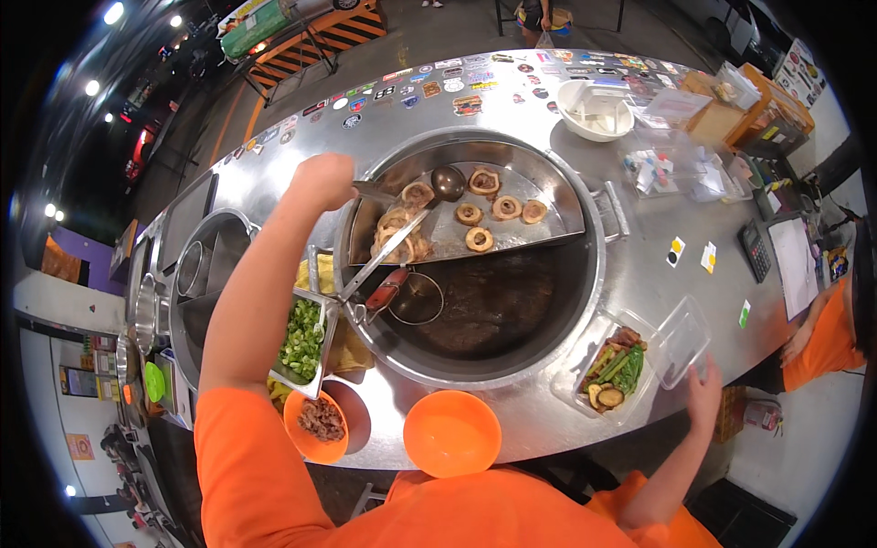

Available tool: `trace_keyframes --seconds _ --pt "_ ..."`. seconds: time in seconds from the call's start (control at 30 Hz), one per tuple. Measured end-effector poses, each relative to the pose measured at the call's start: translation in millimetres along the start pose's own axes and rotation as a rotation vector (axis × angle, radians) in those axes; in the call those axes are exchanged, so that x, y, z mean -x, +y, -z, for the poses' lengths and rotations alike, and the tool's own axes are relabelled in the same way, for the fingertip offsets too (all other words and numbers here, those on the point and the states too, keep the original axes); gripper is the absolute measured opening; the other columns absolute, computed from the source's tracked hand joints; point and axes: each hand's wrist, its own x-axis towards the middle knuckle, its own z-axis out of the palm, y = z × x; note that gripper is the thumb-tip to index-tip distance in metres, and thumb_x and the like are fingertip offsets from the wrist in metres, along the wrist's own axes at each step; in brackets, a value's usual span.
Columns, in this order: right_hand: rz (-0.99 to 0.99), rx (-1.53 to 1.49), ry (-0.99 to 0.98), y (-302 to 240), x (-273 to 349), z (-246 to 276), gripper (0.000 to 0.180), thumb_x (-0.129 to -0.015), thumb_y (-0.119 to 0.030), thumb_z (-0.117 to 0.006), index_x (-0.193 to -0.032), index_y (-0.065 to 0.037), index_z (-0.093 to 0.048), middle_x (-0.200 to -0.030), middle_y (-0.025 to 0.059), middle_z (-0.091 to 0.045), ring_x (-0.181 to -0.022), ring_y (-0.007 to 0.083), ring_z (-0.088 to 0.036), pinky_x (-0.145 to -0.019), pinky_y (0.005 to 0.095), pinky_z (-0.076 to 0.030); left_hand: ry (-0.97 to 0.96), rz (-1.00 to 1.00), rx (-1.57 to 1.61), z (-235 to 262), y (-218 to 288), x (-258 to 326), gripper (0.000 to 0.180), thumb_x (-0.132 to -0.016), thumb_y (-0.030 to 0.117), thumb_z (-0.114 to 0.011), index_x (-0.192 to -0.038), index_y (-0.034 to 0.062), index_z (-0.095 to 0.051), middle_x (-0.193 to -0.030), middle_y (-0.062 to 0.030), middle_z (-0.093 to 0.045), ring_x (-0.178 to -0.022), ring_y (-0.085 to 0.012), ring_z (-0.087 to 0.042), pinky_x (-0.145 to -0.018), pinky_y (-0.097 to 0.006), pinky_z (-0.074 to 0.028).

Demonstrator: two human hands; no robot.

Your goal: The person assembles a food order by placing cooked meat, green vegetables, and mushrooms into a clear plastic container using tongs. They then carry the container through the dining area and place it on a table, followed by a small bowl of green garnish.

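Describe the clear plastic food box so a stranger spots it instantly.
Find the big round metal pot on the steel counter. Off its lower-right edge sits a clear plastic box, its transparent lid open to the right. Unlike the round orange bowl, it's see-through, holding leafy greens.

Counter (653, 274): shiny metal
Far edge: stickers (468, 106)
Far right: white bowl (594, 126)
Right: calculator (755, 248), small cards (675, 251)
Middle: large pot (585, 297)
Left: second pot (228, 260)
Near right: food box (589, 347)
Near edge: orange bowl (452, 429), meat bowl (313, 448)
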Motion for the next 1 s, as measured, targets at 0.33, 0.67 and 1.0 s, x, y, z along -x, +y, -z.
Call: trace_keyframes --seconds 0.33,0.67,1.0 --pt "0.978 -0.480 -0.304 -340.8 39.1 51.5 0.039 -0.080 0.005 -0.067 -0.117 -0.005 -0.067 -0.112 0.0130 -0.067 -0.104 0.0284 -0.064 -0.089 0.0364 -0.050 -0.136 -0.007 -0.070 -23.2 -49.0 72.0 0.022 -0.077 0.027 -0.078 -0.089 0.0085 -0.076 -0.087 -0.0165 -0.071 -0.085 -0.0358 -0.068 -0.076 -0.045 -0.054" --pt "1.650 0.050 -0.685 -563.8 52.2 -196.5 0.027 -0.079 -0.008 -0.061 -0.104 -0.013 -0.072 -0.105 0.0097 -0.067 -0.101 0.0304 -0.065 -0.084 0.0425 -0.053 0.370 0.110 0.118 27.8 -100.6 134.0 0.025 -0.083 0.028 -0.072 -0.098 0.0078 -0.072 -0.091 -0.0152 -0.071 -0.090 -0.0342 -0.067 -0.078 -0.045 -0.052" --pt "1.688 0.367 -0.817 -605.7 62.0 -198.9 0.023 -0.083 -0.016 -0.068 -0.105 -0.009 -0.064 -0.103 0.0111 -0.064 -0.097 0.0335 -0.065 -0.080 0.0452 -0.051 0.411 0.189 0.236 -16.4 -163.0 177.4 0.030 -0.086 0.025 -0.070 -0.111 0.0092 -0.070 -0.096 -0.0168 -0.070 -0.092 -0.0366 -0.065 -0.079 -0.045 -0.050"
